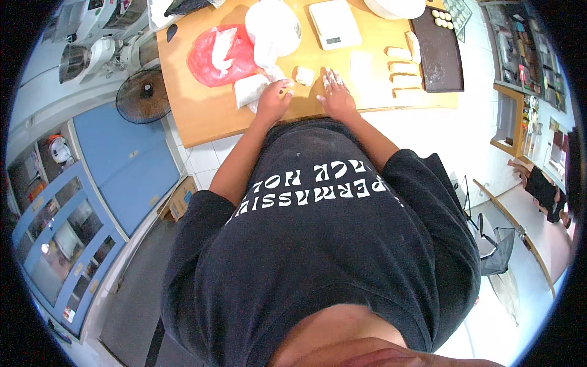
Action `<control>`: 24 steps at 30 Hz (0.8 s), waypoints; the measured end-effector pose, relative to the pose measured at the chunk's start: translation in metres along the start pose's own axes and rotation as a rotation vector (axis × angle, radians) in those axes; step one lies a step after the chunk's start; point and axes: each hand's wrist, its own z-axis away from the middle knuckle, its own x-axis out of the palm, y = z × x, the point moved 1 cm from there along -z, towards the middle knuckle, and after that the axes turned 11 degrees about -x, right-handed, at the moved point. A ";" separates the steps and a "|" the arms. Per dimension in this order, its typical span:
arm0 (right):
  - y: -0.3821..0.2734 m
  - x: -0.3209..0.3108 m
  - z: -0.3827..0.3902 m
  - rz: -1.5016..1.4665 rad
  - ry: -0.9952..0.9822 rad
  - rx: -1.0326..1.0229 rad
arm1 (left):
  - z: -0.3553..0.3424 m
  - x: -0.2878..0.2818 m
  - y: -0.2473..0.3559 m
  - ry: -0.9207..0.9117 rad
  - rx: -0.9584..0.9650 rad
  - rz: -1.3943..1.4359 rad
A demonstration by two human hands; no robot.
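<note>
A small lump of pale dough (304, 76) rests on the wooden table (211, 122) between my two hands. My right hand (336, 96) lies flat to the right of it, fingers stretched out and dusted white. To the lump's left is my left hand (274, 103), its fingers loosely curled with a gap between thumb and forefinger; I see nothing held there. A white packet (249, 90) lies beside this hand, partly covered by it. Several oblong dough pieces (403, 68) sit in a column on the right, next to a dark baking tray (435, 61).
A white kitchen scale (335, 24) stands at the back. Left of it are a round white container (275, 27) and a red plastic bag (208, 64). A white bowl (397, 6) sits at the far edge. Small pale balls (442, 19) lie at the tray's far end. A fan (143, 96) stands left of the table.
</note>
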 end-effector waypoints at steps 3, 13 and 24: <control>0.008 -0.003 0.021 -0.118 0.025 -0.027 | 0.002 0.001 -0.008 0.004 -0.069 0.036; 0.006 -0.014 -0.005 -0.052 -0.014 0.030 | -0.001 0.006 -0.005 -0.004 -0.009 0.048; 0.028 -0.022 0.007 -0.089 -0.104 0.156 | 0.005 0.003 -0.012 -0.010 -0.034 0.066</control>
